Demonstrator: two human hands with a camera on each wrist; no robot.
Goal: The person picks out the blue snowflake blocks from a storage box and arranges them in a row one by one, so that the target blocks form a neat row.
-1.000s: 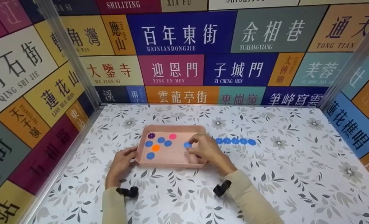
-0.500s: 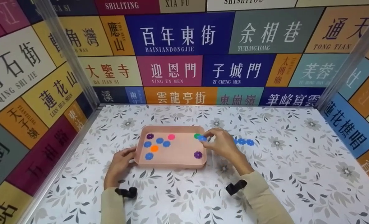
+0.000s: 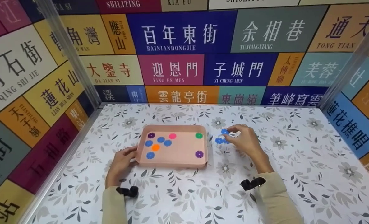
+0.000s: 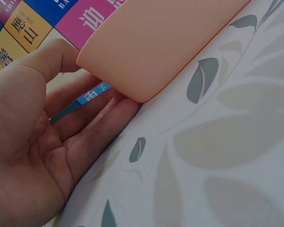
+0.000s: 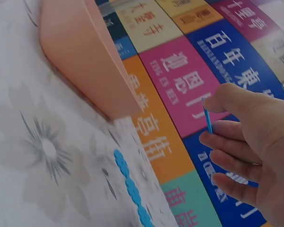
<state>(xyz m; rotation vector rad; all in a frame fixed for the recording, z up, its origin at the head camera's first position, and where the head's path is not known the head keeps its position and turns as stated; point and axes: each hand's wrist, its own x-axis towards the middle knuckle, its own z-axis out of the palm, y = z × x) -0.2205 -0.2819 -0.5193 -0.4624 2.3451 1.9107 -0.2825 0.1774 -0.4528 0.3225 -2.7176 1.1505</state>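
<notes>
A shallow pink tray [image 3: 172,164] stands on the table. In it lie several flower-shaped plastic discs: blue discs [image 3: 161,139], purple discs [image 3: 199,154], an orange disc [image 3: 155,147], a pink disc [image 3: 172,136] and a green disc [image 3: 199,135]. My left hand [image 3: 121,161] holds the tray's left edge; in the left wrist view the thumb is at the rim and the fingers are low against the wall. Right of the tray, my right hand [image 3: 246,140] pinches a blue flower disc [image 5: 208,120] between thumb and index finger, edge-on in the right wrist view.
Below the pinched disc, a row of blue flower discs [image 5: 131,187] lies on the table, partly hidden by my right hand in the head view. A floral cloth [image 3: 172,193] covers the table. Walls with printed sign panels [image 3: 181,32] stand behind and at both sides.
My right hand has carried the blue flower disc out of the tray to the right, over the row. The green and purple discs it covered now show. My left hand stays at the tray.
</notes>
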